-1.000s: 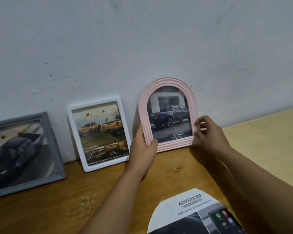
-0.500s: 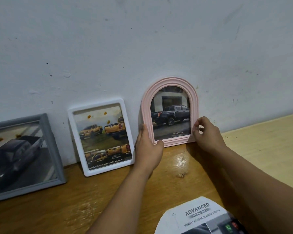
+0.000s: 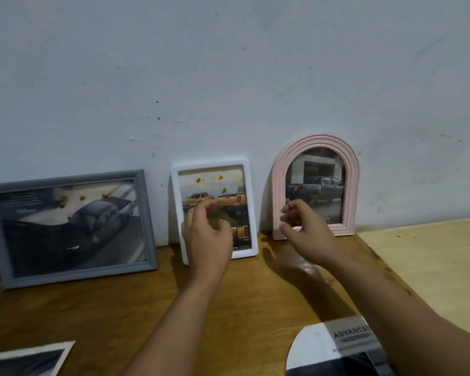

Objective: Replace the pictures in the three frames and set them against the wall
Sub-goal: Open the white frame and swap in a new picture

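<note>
Here, in the head view, three frames stand on the brown wooden table (image 3: 242,299), each leaning back against the pale wall (image 3: 228,77) with its picture facing the camera. At the left is the grey frame (image 3: 144,218), a rectangle with its long axis running sideways; it holds a dim picture of a dark pickup. In the middle is the white frame (image 3: 251,207), a rounded rectangle with its long axis upright, tilted a little so its top leans left; its picture shows yellow pickups. At the right is the pink frame (image 3: 277,191), arched at the top with its long axis upright and its flat base on the table; it shows a dark pickup before a building. The grey and white frames stand just beside each other, and the pink one is a little apart from the white.

The left hand (image 3: 208,237) hangs in front of the lower part of the white frame, fingers loosely curled and grasping nothing; whether it touches the glass cannot be told. The right hand (image 3: 305,232) is in front of the lower left of the pink frame, fingers also loosely curled, released from the frame and holding nothing.

Near the bottom right a cut-out paper (image 3: 318,346) with a rounded edge and the printed word "ADVANCE" lies flat on the table, partly under the right forearm. At the bottom left corner lies another print (image 3: 25,362), dark with a white border. A lighter wooden surface (image 3: 432,267) adjoins the table at the right.
</note>
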